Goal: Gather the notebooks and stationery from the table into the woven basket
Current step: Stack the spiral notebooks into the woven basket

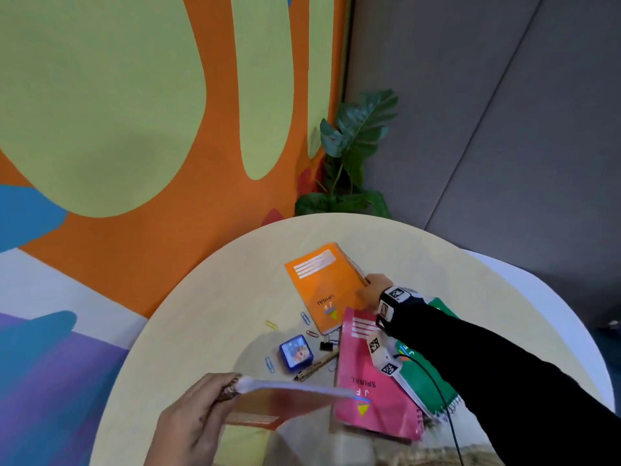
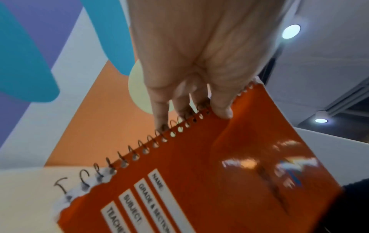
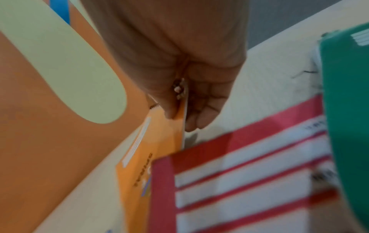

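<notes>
My left hand (image 1: pixel 215 401) (image 2: pixel 191 113) grips a red-orange spiral notebook (image 1: pixel 282 406) (image 2: pixel 219 173) by its wire binding, lifted above the table's near edge. Farther out, my right hand (image 1: pixel 369 285) (image 3: pixel 183 118) pinches the right edge of a yellow-orange notebook (image 1: pixel 322 284) (image 3: pixel 155 149), thumb on the cover and fingers under it. A pink notebook (image 1: pixel 373 375) (image 3: pixel 249 181) lies under my right forearm, overlapping a green notebook (image 1: pixel 425 381) (image 3: pixel 347 94). A woven surface (image 1: pixel 433 454), perhaps the basket, shows blurred at the bottom edge.
On the round cream table (image 1: pixel 208 314) lie a small blue box (image 1: pixel 295 351), a black binder clip (image 1: pixel 327 346), a brown pen (image 1: pixel 316 364) and several paper clips (image 1: pixel 270 324). A potted plant (image 1: pixel 353 156) stands behind the table by the painted wall.
</notes>
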